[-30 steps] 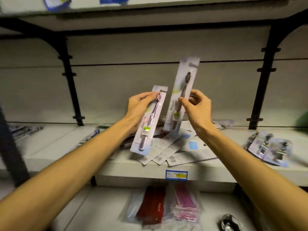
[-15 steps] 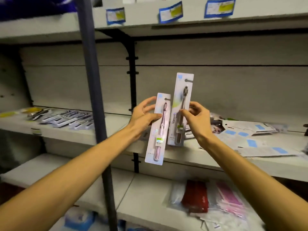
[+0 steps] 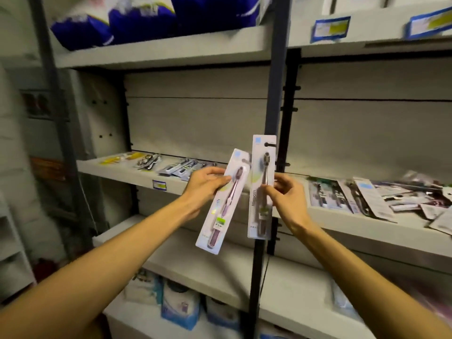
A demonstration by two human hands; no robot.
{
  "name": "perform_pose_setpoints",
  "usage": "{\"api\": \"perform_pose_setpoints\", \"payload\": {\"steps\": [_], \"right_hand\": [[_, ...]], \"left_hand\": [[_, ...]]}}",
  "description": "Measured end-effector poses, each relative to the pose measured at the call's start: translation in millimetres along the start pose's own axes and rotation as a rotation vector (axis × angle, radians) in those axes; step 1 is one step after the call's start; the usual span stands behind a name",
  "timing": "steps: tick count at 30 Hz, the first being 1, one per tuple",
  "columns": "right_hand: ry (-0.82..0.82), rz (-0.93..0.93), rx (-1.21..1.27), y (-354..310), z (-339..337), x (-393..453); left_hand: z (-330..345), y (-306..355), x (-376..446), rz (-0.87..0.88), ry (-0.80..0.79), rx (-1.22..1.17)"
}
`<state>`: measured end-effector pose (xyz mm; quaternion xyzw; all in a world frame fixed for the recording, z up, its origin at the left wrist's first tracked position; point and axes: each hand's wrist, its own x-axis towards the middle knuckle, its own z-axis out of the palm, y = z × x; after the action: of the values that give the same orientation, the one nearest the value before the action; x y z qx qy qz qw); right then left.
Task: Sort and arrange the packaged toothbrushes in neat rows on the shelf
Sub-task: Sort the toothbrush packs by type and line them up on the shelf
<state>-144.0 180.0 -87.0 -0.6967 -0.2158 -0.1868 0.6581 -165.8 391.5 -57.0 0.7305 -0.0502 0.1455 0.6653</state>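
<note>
My left hand (image 3: 204,184) pinches a packaged pink toothbrush (image 3: 221,211) near its top, the pack tilted with its lower end down-left. My right hand (image 3: 285,195) grips a second packaged toothbrush (image 3: 261,189) with a dark handle, held upright. Both packs hang in the air in front of a dark shelf post (image 3: 271,94). A row of packaged toothbrushes (image 3: 181,167) lies on the left shelf (image 3: 117,171). A loose heap of toothbrush packs (image 3: 371,196) covers the right shelf (image 3: 342,226).
Blue and white bags (image 3: 146,18) fill the top left shelf. Price labels (image 3: 330,29) hang on the upper right shelf edge, one more label (image 3: 159,185) on the left shelf edge. Boxed goods (image 3: 181,307) stand on the bottom shelf.
The view has swung left, so the left shelf section with its row of packs is now ahead. Both hands have kept their packs, carried left across the post.
</note>
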Motion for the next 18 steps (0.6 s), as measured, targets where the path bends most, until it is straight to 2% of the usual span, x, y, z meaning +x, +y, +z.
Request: {"api": "perform_pose_setpoints", "payload": {"steps": [4,6,11,18], "right_hand": [[-0.049,0.032,0.026,5,56,14],[-0.035,0.071,0.029,11,80,23],[0.000,0.183,0.033,40,122,55],[0.162,0.238,-0.051,78,141,143]], "left_hand": [[-44,-18,16,-0.045,0.184,0.002],[-61,-29,24,-0.092,0.221,-0.016],[-101,-49,61,-0.168,0.225,0.042],[-122,-57,144,-0.219,0.216,0.007]]}}
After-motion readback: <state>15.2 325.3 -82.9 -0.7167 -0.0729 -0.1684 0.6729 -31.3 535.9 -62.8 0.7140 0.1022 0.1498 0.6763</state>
